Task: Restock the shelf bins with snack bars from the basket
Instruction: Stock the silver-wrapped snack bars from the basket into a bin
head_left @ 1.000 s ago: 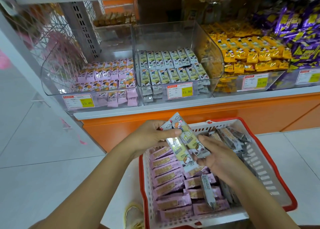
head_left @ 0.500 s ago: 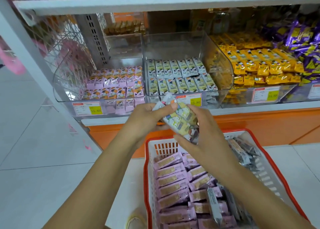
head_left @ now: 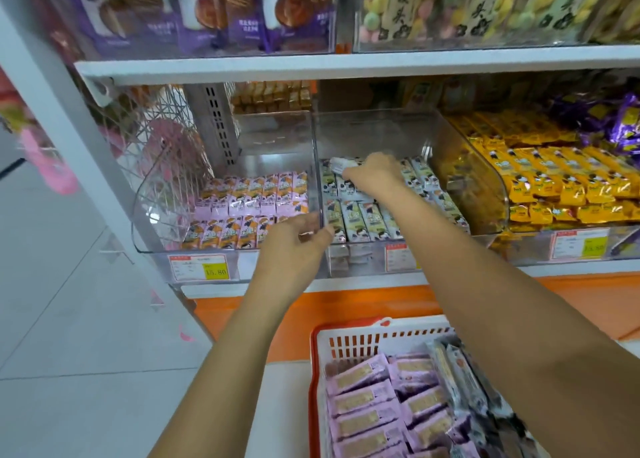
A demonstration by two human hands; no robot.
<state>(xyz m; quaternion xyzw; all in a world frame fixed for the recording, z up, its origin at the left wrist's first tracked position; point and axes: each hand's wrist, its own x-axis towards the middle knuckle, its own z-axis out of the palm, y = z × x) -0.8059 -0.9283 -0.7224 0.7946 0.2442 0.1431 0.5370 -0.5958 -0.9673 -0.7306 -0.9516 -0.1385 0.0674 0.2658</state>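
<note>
Now | right hand (head_left: 375, 175) fingers clamped on snack bars (head_left: 341, 163) inside middle bin (head_left: 381, 128) | left hand (head_left: 294, 246) fingers loosely curled

Pale grey floor tiles (head_left: 69, 336) spread out to the left of a white shelving unit, whose corner post (head_left: 52, 118) and shelf board (head_left: 346, 65) stand above an orange base panel (head_left: 346, 305), with a perforated grey upright (head_left: 216, 125) and a wire mesh panel (head_left: 162, 128) behind, in soft, even light.

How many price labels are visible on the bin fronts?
3 price labels: left label on the pink-bar bin; middle label on the grey-bar bin, partly behind the right arm; right label on the yellow-bar bin. More may lie off-frame.
</note>
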